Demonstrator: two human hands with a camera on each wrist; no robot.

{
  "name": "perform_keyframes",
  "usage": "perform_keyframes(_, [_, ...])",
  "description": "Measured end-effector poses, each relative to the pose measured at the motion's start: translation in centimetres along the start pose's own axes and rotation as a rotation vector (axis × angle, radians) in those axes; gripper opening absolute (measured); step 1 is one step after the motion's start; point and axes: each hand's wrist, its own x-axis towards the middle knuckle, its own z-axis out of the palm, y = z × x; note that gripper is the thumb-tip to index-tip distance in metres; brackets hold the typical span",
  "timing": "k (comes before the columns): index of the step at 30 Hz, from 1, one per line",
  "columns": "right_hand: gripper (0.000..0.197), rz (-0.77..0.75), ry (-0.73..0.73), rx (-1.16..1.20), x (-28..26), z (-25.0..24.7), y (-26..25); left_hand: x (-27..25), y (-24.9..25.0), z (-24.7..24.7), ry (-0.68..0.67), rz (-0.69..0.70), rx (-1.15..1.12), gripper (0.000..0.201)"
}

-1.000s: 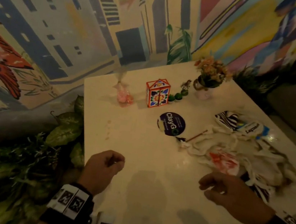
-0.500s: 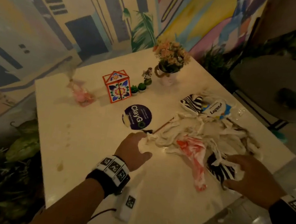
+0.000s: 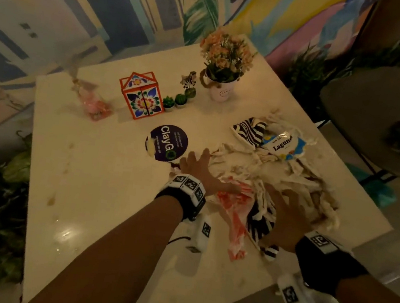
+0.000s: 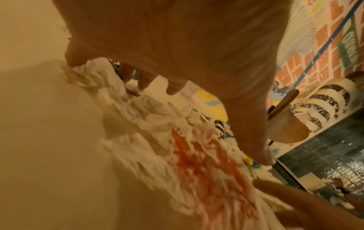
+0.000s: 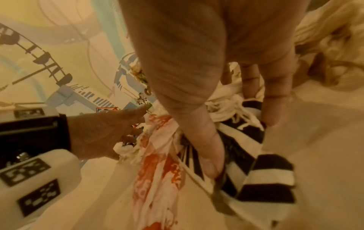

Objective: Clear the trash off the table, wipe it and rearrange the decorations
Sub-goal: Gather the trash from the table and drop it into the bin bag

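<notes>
Both hands have moved onto the trash pile: left hand flat-fingered at its left edge, right hand pinching the striped wrapper near side.

Head view: high, looking forward and down across the table. Left wrist view: close, along the fingers, somewhat blurred. Right wrist view: equally close. All three share the red-stained wrapper.

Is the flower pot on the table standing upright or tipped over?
Upright. The flower pot stands on its base on the table, blooms pointing up.
</notes>
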Motion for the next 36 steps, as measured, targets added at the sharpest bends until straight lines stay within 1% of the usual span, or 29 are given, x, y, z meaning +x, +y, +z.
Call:
perform_keyframes(2, [0.136,-0.034,0.003,-0.015,0.6,-0.3,-0.4,-0.6,0.8,0.7,0.029,-0.003,0.046,0.141])
perform_keyframes(5, [0.125,-0.079,0.012,-0.010,1.4,-1.0,-1.2,-1.6,1.5,1.8,0.121,0.006,0.107,0.126])
perform_keyframes(6, [0.121,-0.091,0.011,-0.023,1.6,-1.2,-1.5,-1.8,1.6,2.2,0.162,0.012,0.099,0.118])
perform_keyframes(8, [0.108,-0.106,0.026,-0.034,1.9,-1.3,-2.0,-1.9,1.5,2.7,0.207,0.011,0.001,0.096])
perform_keyframes(9, [0.101,-0.114,0.035,-0.025,2.0,-1.2,-2.2,-1.6,1.3,3.1,0.211,0.010,-0.041,0.083])
perform_keyframes(11, [0.086,-0.123,0.045,0.007,2.1,-1.1,-2.3,-1.4,1.1,3.6,0.180,0.044,0.024,0.059])
perform_keyframes(12, [0.079,-0.127,0.052,0.021,2.0,-1.1,-2.3,-1.4,1.0,3.9,0.170,0.074,0.080,0.052])
perform_keyframes(14, [0.068,-0.149,0.058,0.028,2.0,-1.2,-2.3,-1.1,0.4,4.5,0.204,0.123,0.061,0.044])
perform_keyframes(15, [0.062,-0.160,0.063,0.024,2.1,-1.2,-2.2,-1.0,0.0,4.9,0.229,0.127,-0.006,0.043])
perform_keyframes(16, [0.057,-0.166,0.064,0.019,2.0,-1.4,-2.1,-1.1,-0.3,4.8,0.241,0.122,-0.074,0.048])
perform_keyframes(18, [0.057,-0.169,0.064,0.020,1.9,-1.4,-2.0,-1.9,-1.0,4.0,0.260,0.074,-0.221,0.064])
perform_keyframes(19, [0.059,-0.171,0.070,0.034,1.9,-1.4,-1.8,-2.3,-1.3,3.4,0.275,0.049,-0.288,0.063])
perform_keyframes(23, [0.058,-0.164,0.092,0.188,1.2,-2.6,-1.7,-4.7,-2.6,-0.1,0.360,0.042,-0.685,0.034])
perform_keyframes(25, [0.048,-0.168,0.138,0.280,0.6,-3.8,-2.2,-5.8,-3.4,-1.7,0.412,0.050,-0.812,0.030])
perform_keyframes(26, [0.042,-0.190,0.176,0.321,0.2,-4.7,-2.5,-6.4,-3.6,-2.5,0.433,0.062,-0.846,0.029])
perform_keyframes(27, [0.039,-0.219,0.208,0.354,-0.4,-5.6,-3.0,-6.9,-3.8,-3.2,0.458,0.075,-0.870,0.027])
perform_keyframes(29, [0.041,-0.301,0.238,0.404,-1.4,-7.4,-3.9,-7.8,-4.2,-4.5,0.506,0.112,-0.911,0.023])
perform_keyframes(32, [0.037,-0.393,0.228,0.486,-2.0,-9.3,-5.3,-8.8,-4.7,-5.9,0.542,0.163,-0.944,0.031])
perform_keyframes(34, [0.035,-0.402,0.221,0.502,-2.0,-9.9,-6.1,-9.3,-5.1,-6.4,0.535,0.198,-0.935,0.037])
perform_keyframes(36, [0.032,-0.414,0.213,0.507,-1.9,-10.0,-7.1,-9.8,-5.7,-6.6,0.512,0.214,-0.931,0.038])
